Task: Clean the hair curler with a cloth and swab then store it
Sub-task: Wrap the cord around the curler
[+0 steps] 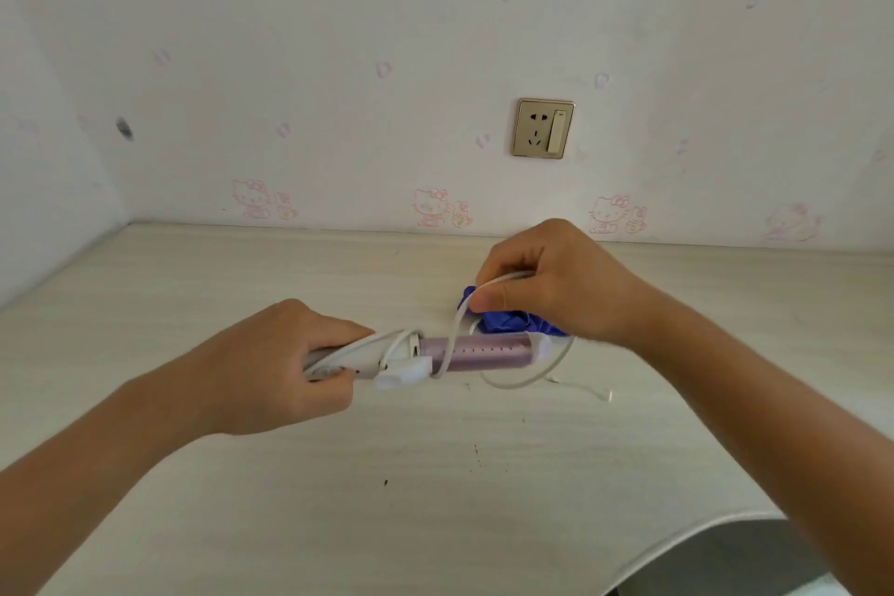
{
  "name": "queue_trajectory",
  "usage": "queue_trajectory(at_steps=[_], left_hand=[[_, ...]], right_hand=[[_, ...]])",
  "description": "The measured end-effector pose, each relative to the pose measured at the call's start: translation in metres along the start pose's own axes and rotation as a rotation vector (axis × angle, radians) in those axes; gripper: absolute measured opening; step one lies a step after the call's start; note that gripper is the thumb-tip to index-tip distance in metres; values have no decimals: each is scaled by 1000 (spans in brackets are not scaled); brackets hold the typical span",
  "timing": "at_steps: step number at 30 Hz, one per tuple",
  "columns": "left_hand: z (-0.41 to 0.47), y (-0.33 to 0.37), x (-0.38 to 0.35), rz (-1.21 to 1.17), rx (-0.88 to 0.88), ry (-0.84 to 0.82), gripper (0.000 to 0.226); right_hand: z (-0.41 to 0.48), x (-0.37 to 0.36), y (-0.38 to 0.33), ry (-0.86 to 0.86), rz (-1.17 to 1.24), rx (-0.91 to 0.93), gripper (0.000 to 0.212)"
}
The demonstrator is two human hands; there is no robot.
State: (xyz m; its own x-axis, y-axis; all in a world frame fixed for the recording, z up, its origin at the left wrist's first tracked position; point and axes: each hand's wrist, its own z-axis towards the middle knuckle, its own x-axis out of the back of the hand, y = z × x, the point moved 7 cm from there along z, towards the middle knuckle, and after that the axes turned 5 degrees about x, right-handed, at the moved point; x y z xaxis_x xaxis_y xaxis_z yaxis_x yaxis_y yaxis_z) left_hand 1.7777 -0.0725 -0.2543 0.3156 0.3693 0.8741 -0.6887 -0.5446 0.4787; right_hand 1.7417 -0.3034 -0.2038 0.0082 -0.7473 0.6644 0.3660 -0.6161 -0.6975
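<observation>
1. left hand (285, 363): fingers curled round the white handle of the hair curler (484, 351), firm grip; thumb lies on top towards the barrel; a strand of cord also runs under the grip.
2. hair curler: held roughly level, low over the desk (435, 498), in the middle of the view; handle to the left inside the left hand, lilac barrel with a row of small dark dots pointing right, white cap at the right tip; cannot tell if it touches the desk.
3. white block-shaped part just below the handle-barrel joint; cannot tell if it is a clip or a plug.
4. right hand (546, 281): thumb and forefinger pinch the white cord (454, 329) above the barrel, other fingers curled in; hand is above and behind the curler.
5. cord: drops from the pinch, crosses the front of the barrel, goes under it; another loop curves out past the right tip and lies near the desk.
6. cloth (503, 322): blue, crumpled, on the desk just behind the barrel, partly hidden under the right hand.
7. swab (585, 390): thin white stick with a rounded end, flat on the desk, just right of the cord loop.
8. rest: pale wood-grain desk against a wall; wallpaper (430, 208) with pink cartoon cats; gold-framed wall socket (544, 128) above the right hand.
</observation>
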Motion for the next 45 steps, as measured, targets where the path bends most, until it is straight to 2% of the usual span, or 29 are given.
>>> queue_trajectory(at_steps=[2,4,6,8,12,14,16,18,20,22,24,27,30,32,35,39,42,45], left_hand=[[-9,7,8,-50,-87,25,31],[-15,10,20,-86,-141,125,31],[-18,8,23,-94,-145,240,28],[-17,4,20,-120,-102,335,29],[-7,-3,16,-139,-7,421,35],[3,-11,13,4,64,342,29],[7,-19,3,168,112,180,25],[1,-22,-9,144,73,16,16],[-11,-18,-13,2,-17,-48,13],[-20,-14,-6,-176,-80,-11,29],[-24,-12,5,-322,-119,109,35],[-19,-16,11,-450,-59,278,37],[-11,-20,8,-421,55,362,38],[-7,-20,5,-310,93,342,40],[-2,-27,6,-179,131,283,35],[0,-26,-1,-106,100,62,30],[-3,-23,-5,-190,55,-86,31],[-6,-23,-3,-344,8,-56,38]], right_hand=[[2,4,17,-13,152,-36,7],[-1,-4,28,-37,213,-39,17],[-6,-19,33,-59,159,-45,29],[-13,-43,31,-105,116,-101,29],[-27,-86,7,-294,-165,-79,39],[-29,-91,-11,-338,-274,-15,42],[-24,-76,-21,-299,-289,44,43],[-13,-46,-15,-192,-175,26,36],[-4,-18,5,-74,-11,-47,22],[-2,-8,28,-25,126,-118,21],[-5,-14,43,-17,166,-175,22],[-14,-51,39,-145,26,-201,39],[-24,-90,12,-330,-224,-92,42],[-22,-87,-5,-315,-293,-9,44],[-13,-57,-11,-217,-179,3,44],[2,-30,-7,-77,-28,58,19],[10,-29,6,-42,89,39,14],[15,-21,24,28,243,-3,28]])
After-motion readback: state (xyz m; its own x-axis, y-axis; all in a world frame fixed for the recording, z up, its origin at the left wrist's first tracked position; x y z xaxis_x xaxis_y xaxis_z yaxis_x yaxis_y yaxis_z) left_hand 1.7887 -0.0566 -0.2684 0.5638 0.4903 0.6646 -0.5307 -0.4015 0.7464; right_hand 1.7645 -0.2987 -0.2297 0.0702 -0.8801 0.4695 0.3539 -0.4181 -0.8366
